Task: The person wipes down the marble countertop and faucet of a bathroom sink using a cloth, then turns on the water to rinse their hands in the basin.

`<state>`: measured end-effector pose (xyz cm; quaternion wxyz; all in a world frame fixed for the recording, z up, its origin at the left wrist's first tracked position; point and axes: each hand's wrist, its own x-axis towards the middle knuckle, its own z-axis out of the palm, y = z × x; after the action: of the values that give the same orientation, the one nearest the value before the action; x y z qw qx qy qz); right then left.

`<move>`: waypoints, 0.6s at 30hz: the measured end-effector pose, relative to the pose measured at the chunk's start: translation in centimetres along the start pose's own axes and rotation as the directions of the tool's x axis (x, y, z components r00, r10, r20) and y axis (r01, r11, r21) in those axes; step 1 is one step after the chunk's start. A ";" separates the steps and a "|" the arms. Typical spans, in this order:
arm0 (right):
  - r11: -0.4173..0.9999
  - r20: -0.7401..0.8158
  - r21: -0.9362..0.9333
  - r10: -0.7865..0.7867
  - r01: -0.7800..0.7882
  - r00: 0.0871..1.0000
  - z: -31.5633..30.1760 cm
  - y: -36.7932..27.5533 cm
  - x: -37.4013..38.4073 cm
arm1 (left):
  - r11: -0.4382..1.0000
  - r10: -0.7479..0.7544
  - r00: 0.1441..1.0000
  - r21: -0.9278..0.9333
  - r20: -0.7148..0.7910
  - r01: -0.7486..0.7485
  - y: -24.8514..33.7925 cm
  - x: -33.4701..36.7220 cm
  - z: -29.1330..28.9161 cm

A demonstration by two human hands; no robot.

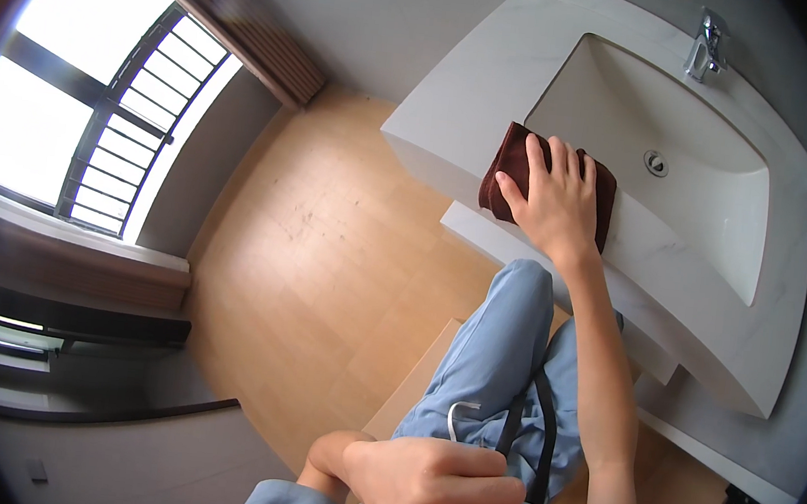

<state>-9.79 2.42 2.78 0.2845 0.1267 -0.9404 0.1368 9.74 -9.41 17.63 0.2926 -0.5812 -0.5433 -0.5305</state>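
A dark brown folded cloth [511,165] lies on the near left rim of the white washbasin [632,99], one side hanging at the counter's front edge. My right hand [557,194] grips it from above, fingers bent over it and the thumb out to the left. Part of the cloth bulges up by the fingertips. My left hand [444,489] is held in front of my body near the lower edge, away from the counter. Its fingers are curled in and nothing shows in them; the palm is hidden.
A chrome faucet [705,48] stands at the basin's far edge, above the round drain [656,163]. The pale marbled counter [472,93] has a ledge below it. A barred window [144,120] is at left over the wooden floor [326,245]. My knees are close under the counter.
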 end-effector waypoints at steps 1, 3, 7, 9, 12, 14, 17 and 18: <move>1.000 -0.011 -0.003 -0.003 0.003 1.000 0.0 0.0 0.0 | 1.000 0.024 1.000 0.007 0.010 -0.024 -0.1 0.0 -0.1; 1.000 0.001 -0.005 -0.002 0.002 1.000 -0.1 0.1 -0.1 | 1.000 0.012 1.000 0.029 0.007 -0.012 -0.3 -0.1 -0.3; 1.000 -0.024 -0.008 -0.009 0.009 1.000 0.1 0.0 0.0 | 0.987 0.037 0.999 0.160 -0.016 -0.034 -0.3 0.6 -0.4; 1.000 -0.006 -0.006 -0.007 0.007 1.000 -0.1 0.1 0.0 | 0.948 -0.029 0.999 0.316 -0.037 0.039 0.2 1.7 -0.5; 1.000 0.017 -0.006 0.000 0.000 1.000 -0.2 0.0 0.1 | 0.892 -0.143 0.988 0.426 -0.050 0.151 0.9 2.8 -0.7; 1.000 0.023 -0.007 0.005 -0.005 1.000 -0.2 0.0 0.1 | 0.861 -0.131 0.988 0.485 -0.080 0.154 0.8 2.6 -0.5; 1.000 0.013 -0.018 0.001 0.000 1.000 -0.1 0.0 0.1 | 0.819 -0.044 0.991 0.563 -0.129 0.110 0.4 2.5 -0.4; 1.000 0.017 -0.014 0.003 -0.003 1.000 -0.1 0.0 0.1 | 0.829 -0.064 0.991 0.546 -0.121 0.121 0.5 2.7 -0.5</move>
<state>-9.82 2.47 2.89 0.2770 0.1246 -0.9439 0.1295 9.63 -9.12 20.42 0.4478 -0.4186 -0.6857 -0.3926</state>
